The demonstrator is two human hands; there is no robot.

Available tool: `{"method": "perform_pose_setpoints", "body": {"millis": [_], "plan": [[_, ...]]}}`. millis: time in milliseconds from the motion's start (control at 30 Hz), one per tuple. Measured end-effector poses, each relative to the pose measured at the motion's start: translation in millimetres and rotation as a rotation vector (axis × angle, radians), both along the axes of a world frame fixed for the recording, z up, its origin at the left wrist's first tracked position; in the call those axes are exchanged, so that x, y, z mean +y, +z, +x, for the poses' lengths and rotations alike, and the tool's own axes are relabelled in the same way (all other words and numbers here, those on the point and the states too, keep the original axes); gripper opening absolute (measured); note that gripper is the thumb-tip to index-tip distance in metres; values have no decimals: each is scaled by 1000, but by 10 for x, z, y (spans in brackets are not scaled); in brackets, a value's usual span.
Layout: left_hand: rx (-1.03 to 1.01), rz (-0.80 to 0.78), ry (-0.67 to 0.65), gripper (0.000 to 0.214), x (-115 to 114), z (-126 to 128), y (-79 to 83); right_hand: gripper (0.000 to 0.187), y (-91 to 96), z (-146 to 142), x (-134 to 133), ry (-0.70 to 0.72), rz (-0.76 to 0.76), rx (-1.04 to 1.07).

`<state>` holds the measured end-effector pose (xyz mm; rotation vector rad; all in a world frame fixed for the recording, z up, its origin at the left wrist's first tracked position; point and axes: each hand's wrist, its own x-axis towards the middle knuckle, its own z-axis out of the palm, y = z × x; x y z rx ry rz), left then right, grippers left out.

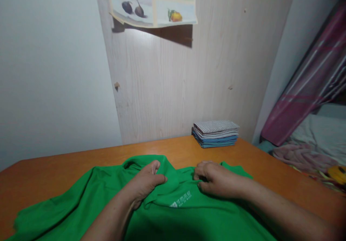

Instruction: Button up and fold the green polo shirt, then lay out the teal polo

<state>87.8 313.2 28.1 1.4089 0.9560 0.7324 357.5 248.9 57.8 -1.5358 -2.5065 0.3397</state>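
Observation:
A bright green shirt with a small white logo on its chest lies spread on the orange wooden table. My left hand pinches the fabric near the collar, fingers closed on a fold. My right hand grips the cloth just to the right of the collar, knuckles up. Both forearms lie over the shirt's body.
A stack of folded cloths, striped grey on top and blue beneath, sits at the table's far edge by the wooden wall panel. A fruit poster hangs above. A bed with a pink plaid blanket lies to the right.

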Motion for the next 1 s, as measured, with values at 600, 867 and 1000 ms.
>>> {"method": "perform_pose_setpoints", "body": {"millis": [600,867,1000], "plan": [[816,979,-220,32,-247,185,136,16,264,83,-202,93,-331,107],[769,985,-211,13,-236,185,208,16,129,210,-4,-126,-86,189],[624,911,-257,10,-242,195,259,17,125,175,-48,125,-227,153]]}}
